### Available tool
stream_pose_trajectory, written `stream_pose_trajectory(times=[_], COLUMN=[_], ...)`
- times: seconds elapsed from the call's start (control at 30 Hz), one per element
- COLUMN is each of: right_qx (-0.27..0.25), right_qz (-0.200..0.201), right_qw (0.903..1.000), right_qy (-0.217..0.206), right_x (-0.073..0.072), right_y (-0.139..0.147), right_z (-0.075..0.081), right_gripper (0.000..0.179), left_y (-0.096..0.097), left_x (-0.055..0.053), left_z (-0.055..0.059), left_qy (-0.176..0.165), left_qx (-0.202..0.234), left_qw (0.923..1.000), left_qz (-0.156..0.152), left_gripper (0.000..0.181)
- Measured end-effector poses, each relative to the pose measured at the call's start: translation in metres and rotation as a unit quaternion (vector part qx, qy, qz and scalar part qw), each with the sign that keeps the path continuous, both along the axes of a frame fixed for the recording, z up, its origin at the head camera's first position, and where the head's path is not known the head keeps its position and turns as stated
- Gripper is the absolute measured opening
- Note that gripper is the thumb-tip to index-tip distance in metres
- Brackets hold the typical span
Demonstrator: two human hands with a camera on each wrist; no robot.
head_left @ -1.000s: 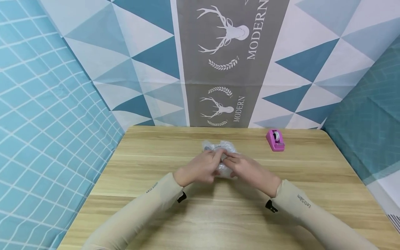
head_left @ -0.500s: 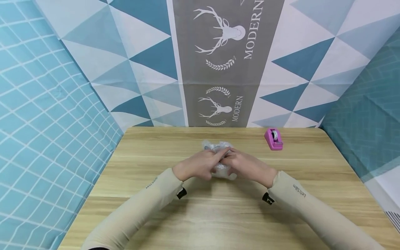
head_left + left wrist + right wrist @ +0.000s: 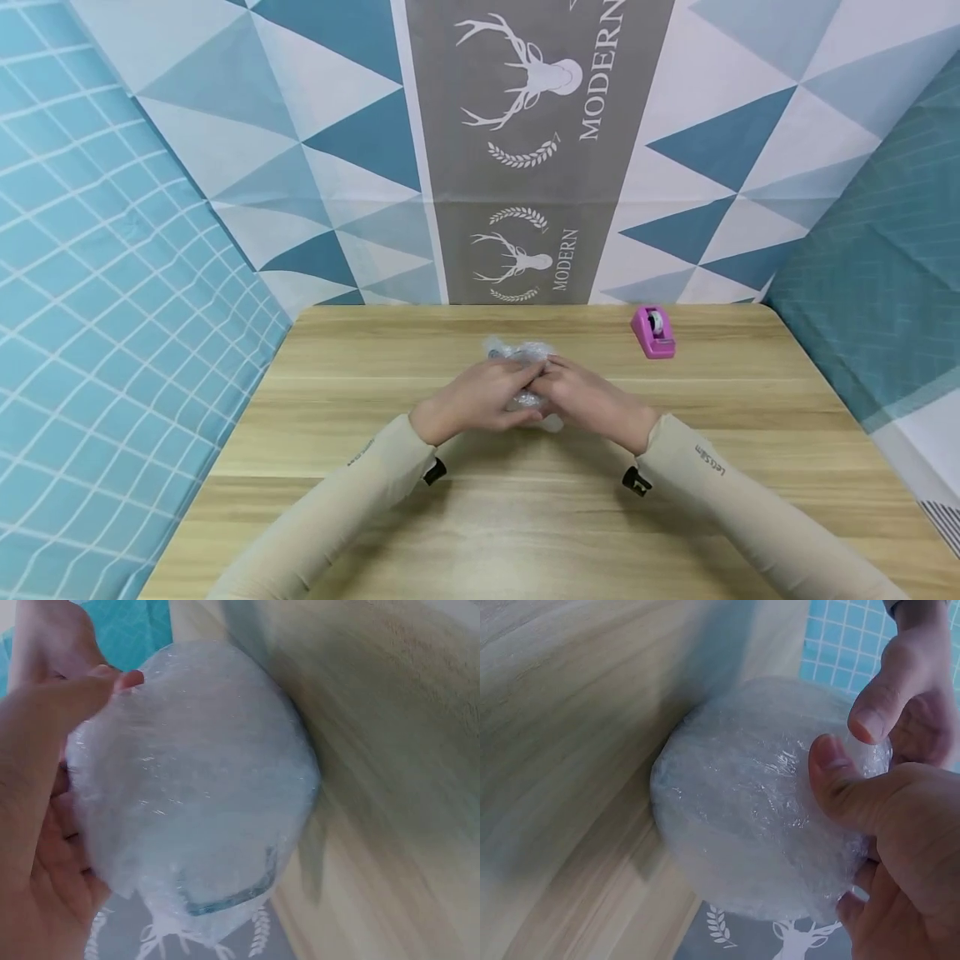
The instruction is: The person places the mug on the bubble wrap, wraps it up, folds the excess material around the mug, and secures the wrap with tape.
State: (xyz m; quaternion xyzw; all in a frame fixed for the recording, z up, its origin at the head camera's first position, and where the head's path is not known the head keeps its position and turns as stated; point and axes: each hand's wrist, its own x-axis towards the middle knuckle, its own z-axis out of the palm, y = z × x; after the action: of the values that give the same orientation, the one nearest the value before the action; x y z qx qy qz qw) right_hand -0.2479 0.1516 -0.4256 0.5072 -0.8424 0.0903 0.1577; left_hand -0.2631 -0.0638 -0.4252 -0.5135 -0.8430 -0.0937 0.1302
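Note:
A rounded bundle in clear bubble wrap (image 3: 529,400) stands on the wooden table, between the two hands. From the left side, the left hand (image 3: 478,397) grips its upper part. The right hand (image 3: 594,403) holds it from the right, and the fingers of both hands meet over the top. Wrinkled, shiny plastic covers the bundle (image 3: 202,772) in the left wrist view, with a dark curved line showing near one end. In the right wrist view the right thumb (image 3: 840,784) presses on the wrap (image 3: 735,802), and the left thumb is close by. What is inside is hidden.
A pink tape dispenser (image 3: 653,333) with a roll of tape stands at the back right of the wooden table (image 3: 480,517). Behind the table hangs a patterned cloth (image 3: 525,167), with a blue checked cloth (image 3: 135,292) on the left.
Both hands have shifted slightly over the wrapped bundle, with fingers closer together across its top. The whole head view has drifted slightly, and the tape dispenser appears a little further left.

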Motion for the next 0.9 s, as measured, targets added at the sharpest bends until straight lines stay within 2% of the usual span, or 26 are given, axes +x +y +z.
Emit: stream_pose_trajectory(times=[0.17,0.27,0.33,0.4,0.57,0.67,0.77,0.83,0.9], right_qx=[0.018,0.018,0.007,-0.009,-0.028,-0.039,-0.069,-0.098,-0.128], right_qz=[-0.055,-0.081,-0.088,-0.085,-0.081,-0.072,-0.058,-0.053,-0.055], right_qw=[0.9977,0.9957,0.9954,0.9957,0.9963,0.9955,0.9900,0.9838,0.9789], right_qy=[0.035,0.042,0.039,0.037,0.001,-0.048,-0.109,-0.141,-0.149], right_x=[0.007,0.011,0.012,0.012,0.012,0.012,0.012,0.012,0.011], right_y=[-0.005,-0.007,-0.006,-0.006,-0.008,-0.007,-0.001,0.006,0.016], right_z=[0.001,-0.001,-0.003,-0.005,-0.007,-0.005,-0.001,0.002,0.004], right_gripper=[0.050,0.064,0.073,0.083,0.081,0.071,0.059,0.048,0.039], left_y=[0.000,0.001,0.001,0.001,-0.002,-0.004,-0.005,-0.007,-0.009], left_x=[0.012,0.023,0.028,0.031,0.034,0.033,0.030,0.026,0.023], left_z=[0.007,0.007,0.005,0.003,-0.002,-0.001,0.002,0.006,0.010], left_qy=[0.096,0.115,0.108,0.096,0.071,0.055,0.028,-0.002,-0.032], left_qx=[0.046,0.058,0.063,0.071,0.079,0.056,0.029,0.018,0.008], left_qw=[0.9940,0.9904,0.9901,0.9901,0.9906,0.9923,0.9939,0.9948,0.9951], left_qz=[0.023,0.049,0.064,0.075,0.086,0.096,0.103,0.100,0.093], left_gripper=[0.071,0.087,0.099,0.103,0.089,0.093,0.096,0.090,0.072])
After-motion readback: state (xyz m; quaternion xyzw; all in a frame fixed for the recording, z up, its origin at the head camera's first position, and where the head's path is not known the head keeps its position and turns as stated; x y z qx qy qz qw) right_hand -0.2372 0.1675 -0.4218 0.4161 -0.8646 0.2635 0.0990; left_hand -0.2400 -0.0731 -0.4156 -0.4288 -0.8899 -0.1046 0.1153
